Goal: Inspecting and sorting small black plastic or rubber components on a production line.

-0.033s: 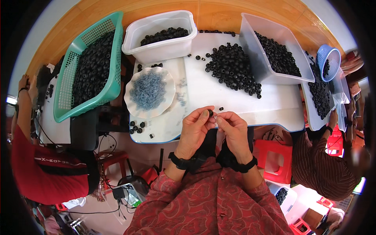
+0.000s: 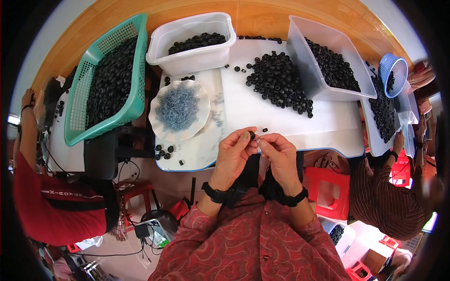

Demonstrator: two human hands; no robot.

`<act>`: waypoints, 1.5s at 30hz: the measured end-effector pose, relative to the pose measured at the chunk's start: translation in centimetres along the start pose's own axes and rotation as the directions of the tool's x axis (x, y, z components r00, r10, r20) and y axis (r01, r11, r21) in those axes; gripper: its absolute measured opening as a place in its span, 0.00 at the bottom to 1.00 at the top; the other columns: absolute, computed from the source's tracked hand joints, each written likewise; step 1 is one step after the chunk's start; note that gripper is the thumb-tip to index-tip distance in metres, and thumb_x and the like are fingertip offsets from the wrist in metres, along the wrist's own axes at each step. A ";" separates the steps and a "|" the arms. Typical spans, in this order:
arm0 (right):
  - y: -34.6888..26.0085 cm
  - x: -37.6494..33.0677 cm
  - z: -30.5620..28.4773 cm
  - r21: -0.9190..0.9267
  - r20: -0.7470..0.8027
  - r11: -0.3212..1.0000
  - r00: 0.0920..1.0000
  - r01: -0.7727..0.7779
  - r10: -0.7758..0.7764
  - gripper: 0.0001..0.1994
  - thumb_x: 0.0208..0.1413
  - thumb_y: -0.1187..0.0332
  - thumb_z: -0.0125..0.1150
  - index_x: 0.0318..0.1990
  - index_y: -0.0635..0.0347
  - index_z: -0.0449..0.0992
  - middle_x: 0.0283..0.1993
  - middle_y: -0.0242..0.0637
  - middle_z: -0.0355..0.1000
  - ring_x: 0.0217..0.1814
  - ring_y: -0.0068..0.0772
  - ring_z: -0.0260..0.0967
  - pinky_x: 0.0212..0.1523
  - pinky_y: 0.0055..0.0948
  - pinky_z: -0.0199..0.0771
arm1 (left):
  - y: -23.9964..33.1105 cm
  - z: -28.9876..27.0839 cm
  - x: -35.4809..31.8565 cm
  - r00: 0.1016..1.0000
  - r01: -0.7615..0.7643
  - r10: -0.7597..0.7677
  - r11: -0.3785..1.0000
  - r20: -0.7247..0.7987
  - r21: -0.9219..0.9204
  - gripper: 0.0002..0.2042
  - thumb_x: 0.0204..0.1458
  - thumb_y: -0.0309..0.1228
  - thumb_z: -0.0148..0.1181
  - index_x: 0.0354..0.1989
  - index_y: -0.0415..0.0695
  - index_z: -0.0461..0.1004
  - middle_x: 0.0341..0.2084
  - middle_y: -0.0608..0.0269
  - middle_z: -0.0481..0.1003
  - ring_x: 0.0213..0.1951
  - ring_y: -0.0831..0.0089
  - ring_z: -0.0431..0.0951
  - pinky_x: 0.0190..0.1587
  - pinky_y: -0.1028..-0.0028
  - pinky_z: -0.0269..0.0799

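Note:
Above the table's front edge, both my hands are raised close together, fingertips nearly meeting. My left hand (image 2: 233, 152) pinches a small round black part with a hole (image 2: 252, 135) between thumb and forefinger. In the closed fingertips of my right hand (image 2: 280, 157) is a tiny clear piece (image 2: 258, 139), held against or right beside the black part; whether they touch I cannot tell. A loose heap of similar black parts (image 2: 276, 82) lies beyond my hands. To the left, a white scalloped plate (image 2: 203, 110) carries a pile of small bluish clear pieces (image 2: 177, 107).
A green basket (image 2: 139, 100), a white tub (image 2: 197, 61) and a clear bin (image 2: 323, 91) hold many black parts along the back. Several stray parts (image 2: 161, 153) lie at the table's front left. Co-workers sit on both sides; a red stool (image 2: 315, 187) stands at right.

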State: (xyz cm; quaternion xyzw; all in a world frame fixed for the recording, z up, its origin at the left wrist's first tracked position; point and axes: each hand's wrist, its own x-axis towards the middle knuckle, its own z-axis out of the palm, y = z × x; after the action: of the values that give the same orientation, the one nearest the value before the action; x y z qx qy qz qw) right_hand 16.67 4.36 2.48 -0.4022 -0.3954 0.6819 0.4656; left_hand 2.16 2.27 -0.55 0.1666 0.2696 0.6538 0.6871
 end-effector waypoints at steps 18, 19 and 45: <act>2.3 0.0 0.5 -0.473 0.081 0.853 0.975 0.222 -0.209 0.04 0.56 0.75 0.66 0.36 0.65 0.77 0.32 0.31 0.74 0.30 0.18 0.69 0.32 0.21 0.71 | 2.6 -1.1 -4.3 0.991 0.079 -0.051 0.970 -0.123 0.232 0.11 0.62 0.30 0.58 0.48 0.36 0.77 0.34 0.59 0.80 0.29 0.78 0.78 0.30 0.80 0.78; 2.4 0.1 0.8 -0.521 0.097 0.821 0.972 0.234 -0.215 0.04 0.56 0.75 0.66 0.35 0.65 0.77 0.32 0.32 0.72 0.30 0.20 0.69 0.31 0.22 0.71 | 2.8 -1.2 -4.7 0.989 0.077 -0.045 0.970 -0.140 0.232 0.11 0.62 0.30 0.59 0.48 0.37 0.77 0.33 0.59 0.80 0.29 0.79 0.78 0.29 0.80 0.77; 4.4 4.1 7.4 -0.892 0.270 0.225 0.863 0.391 -0.428 0.04 0.55 0.71 0.63 0.36 0.58 0.80 0.32 0.39 0.69 0.28 0.44 0.71 0.29 0.38 0.71 | 4.2 -4.0 -6.4 0.923 -0.085 0.120 0.990 -0.365 0.110 0.12 0.63 0.31 0.56 0.49 0.35 0.76 0.33 0.58 0.80 0.29 0.78 0.79 0.31 0.81 0.76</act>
State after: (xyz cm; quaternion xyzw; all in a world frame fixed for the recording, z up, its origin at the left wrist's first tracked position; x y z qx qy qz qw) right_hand 7.50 5.89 0.40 -0.4855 -0.7921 0.1820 0.3222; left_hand -3.55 -4.20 -0.33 0.0857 0.4152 0.6953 0.5803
